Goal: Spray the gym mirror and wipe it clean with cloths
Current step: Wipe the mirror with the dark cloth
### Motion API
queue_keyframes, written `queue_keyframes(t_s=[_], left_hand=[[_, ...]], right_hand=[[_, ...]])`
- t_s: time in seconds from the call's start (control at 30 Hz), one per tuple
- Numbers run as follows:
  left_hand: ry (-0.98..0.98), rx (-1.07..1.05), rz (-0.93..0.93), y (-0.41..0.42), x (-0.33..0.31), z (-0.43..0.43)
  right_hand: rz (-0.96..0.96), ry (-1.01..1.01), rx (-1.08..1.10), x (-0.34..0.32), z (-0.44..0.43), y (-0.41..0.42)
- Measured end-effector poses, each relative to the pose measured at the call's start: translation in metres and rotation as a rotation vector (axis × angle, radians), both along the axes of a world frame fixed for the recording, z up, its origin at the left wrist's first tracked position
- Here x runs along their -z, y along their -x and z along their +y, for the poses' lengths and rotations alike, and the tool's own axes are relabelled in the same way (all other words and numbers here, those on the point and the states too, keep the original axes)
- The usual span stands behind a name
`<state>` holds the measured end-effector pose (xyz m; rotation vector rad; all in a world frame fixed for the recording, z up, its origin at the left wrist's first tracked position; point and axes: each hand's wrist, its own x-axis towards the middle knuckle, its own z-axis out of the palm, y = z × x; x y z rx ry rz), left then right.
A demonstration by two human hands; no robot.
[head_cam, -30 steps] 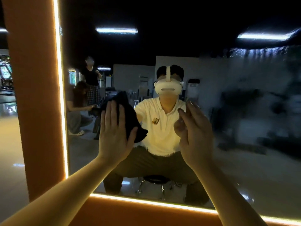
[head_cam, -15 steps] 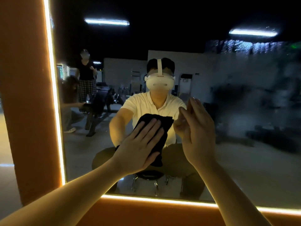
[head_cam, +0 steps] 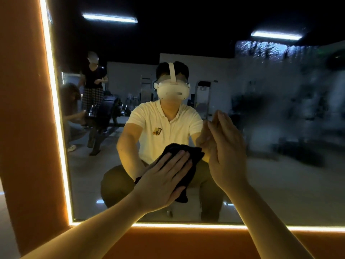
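Over the last second the left hand point(head_cam: 164, 182) sweeps the black cloth point(head_cam: 188, 152) down and across the mirror point(head_cam: 280, 193). A second ago it is high, close to the light strip point(head_cam: 56, 128) on the left edge. Half a second ago it is near the middle. Now it sits lower again, just beside the right hand point(head_cam: 226, 156). The right hand hardly shifts against the glass in that time.

I read this as one long diagonal wiping pass. The left part of the glass gives a sharp reflection, so it looks already wiped. To the right a grey spray film point(head_cam: 280, 113) with droplets along its top blurs the reflection. That part looks unwiped, so a good share of the job is probably left.

The left arm reaches up from the lower left. Its hand lies flat and open on the cloth, fingers straight and spread, pointing up and to the right, and the palm presses the cloth to the mirror. The cloth shows past the fingertips and hangs below the heel of the hand.

The right arm comes up from the lower right. Its hand stands nearly upright and edge-on to the camera, fingers straight and together, holding nothing. The fingertips seem to meet their reflection, though I cannot tell whether they really touch the glass
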<state>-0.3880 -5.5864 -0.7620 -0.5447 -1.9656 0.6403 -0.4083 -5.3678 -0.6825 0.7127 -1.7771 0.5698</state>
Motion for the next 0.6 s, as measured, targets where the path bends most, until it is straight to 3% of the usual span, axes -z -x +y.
queue_keyframes(t_s=[0.1,0.2,0.37,0.43,0.53,0.6], left_hand=[[-0.016,-0.029,0.008,-0.009,0.006,-0.019],[-0.203,-0.057,0.052,-0.024,0.019,-0.047],[-0.873,-0.171,0.239,-0.042,0.042,-0.068],[-1.047,-0.17,0.256,-0.036,0.039,-0.047],[-0.967,-0.168,0.153,-0.021,0.045,0.001],[-0.642,-0.143,0.008,-0.013,0.069,0.035]], right_hand=[[0.004,0.02,0.006,0.005,-0.008,-0.003],[-0.013,0.011,0.021,0.014,-0.013,-0.006],[-0.063,-0.041,0.039,0.042,-0.015,-0.009],[-0.09,-0.056,0.017,0.056,-0.011,-0.012],[-0.126,-0.067,-0.009,0.068,0.0,-0.014],[-0.138,-0.072,-0.031,0.07,0.007,-0.014]])
